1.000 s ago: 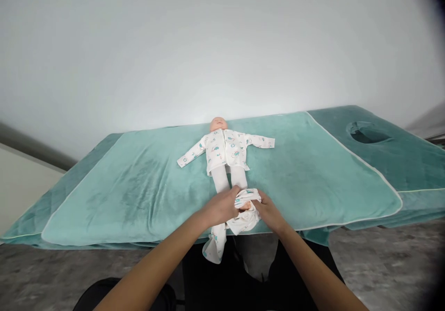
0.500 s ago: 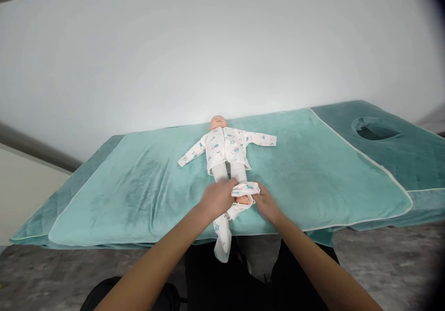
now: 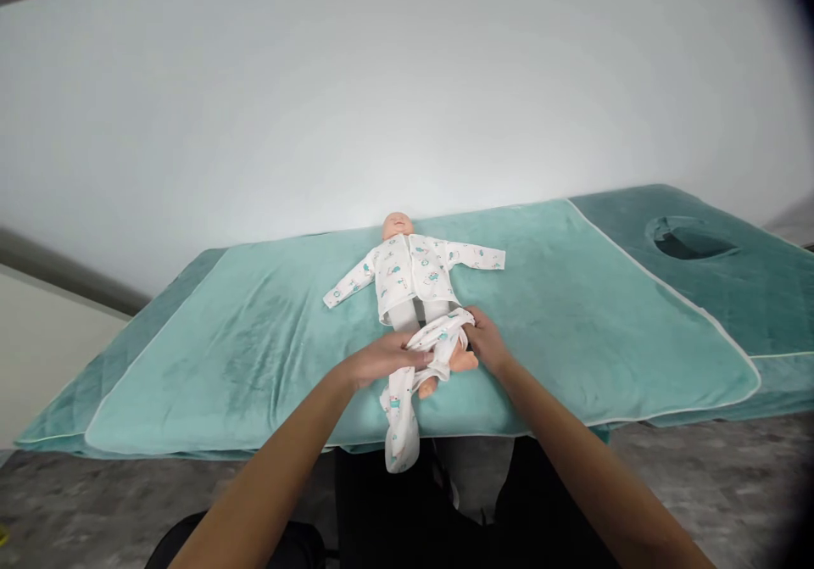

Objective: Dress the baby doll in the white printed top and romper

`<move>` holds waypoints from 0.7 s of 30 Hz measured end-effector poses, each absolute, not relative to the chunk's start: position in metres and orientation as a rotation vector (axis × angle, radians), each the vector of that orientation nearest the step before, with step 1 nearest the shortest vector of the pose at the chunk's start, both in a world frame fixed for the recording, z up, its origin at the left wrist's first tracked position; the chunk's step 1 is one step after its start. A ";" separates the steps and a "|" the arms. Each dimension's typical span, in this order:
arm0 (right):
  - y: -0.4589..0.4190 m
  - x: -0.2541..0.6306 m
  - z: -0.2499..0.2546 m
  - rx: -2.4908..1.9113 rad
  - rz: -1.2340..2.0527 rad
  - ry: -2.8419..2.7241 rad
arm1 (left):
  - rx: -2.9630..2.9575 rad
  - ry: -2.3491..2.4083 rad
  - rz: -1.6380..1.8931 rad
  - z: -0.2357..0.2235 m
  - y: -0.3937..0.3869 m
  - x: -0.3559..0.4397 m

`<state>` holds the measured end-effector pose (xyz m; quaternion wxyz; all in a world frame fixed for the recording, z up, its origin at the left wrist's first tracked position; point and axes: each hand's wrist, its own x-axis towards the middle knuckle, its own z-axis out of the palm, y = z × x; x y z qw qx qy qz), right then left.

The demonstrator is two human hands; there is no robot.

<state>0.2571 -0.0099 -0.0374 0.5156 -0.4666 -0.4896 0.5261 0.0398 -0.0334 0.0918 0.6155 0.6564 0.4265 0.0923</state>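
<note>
A baby doll (image 3: 398, 225) lies on its back, wearing a white printed jacket (image 3: 412, 272) with its sleeves spread wide. White patterned baby pants (image 3: 445, 326) are bunched around its lower legs, one pant leg hanging down over the bed's front edge. My left hand (image 3: 385, 357) grips the bunched cloth on the left, thumb on top. At the right, my right hand (image 3: 487, 336) pinches the waistband beside the doll's leg. One bare foot (image 3: 464, 359) sticks out of the cloth near my right hand; the other foot (image 3: 428, 387) shows lower down.
A green velvety cover (image 3: 209, 357) is spread over the bed, with a face hole (image 3: 690, 240) in its right end. Behind the bed stands a white wall (image 3: 407, 86). A pale cabinet edge (image 3: 51, 340) is at the left, and grey floor (image 3: 718, 467) shows in front.
The pants have been drawn up the doll's legs, and a bare foot now pokes out on the right. My right hand moved up slightly; my left hand shifted left.
</note>
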 end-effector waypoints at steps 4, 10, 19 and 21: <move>-0.010 0.258 -0.043 -1.049 1.339 -1.040 | 1.320 0.782 0.378 0.089 -0.015 0.031; -0.008 0.272 -0.047 -0.999 1.436 -0.764 | 0.915 0.880 0.849 0.068 0.035 0.044; -0.011 0.286 -0.041 -0.795 1.590 -0.808 | 0.753 0.865 0.965 0.054 0.023 0.036; -0.011 0.285 -0.043 -0.756 1.650 -0.857 | 0.710 0.851 0.956 0.059 0.008 0.033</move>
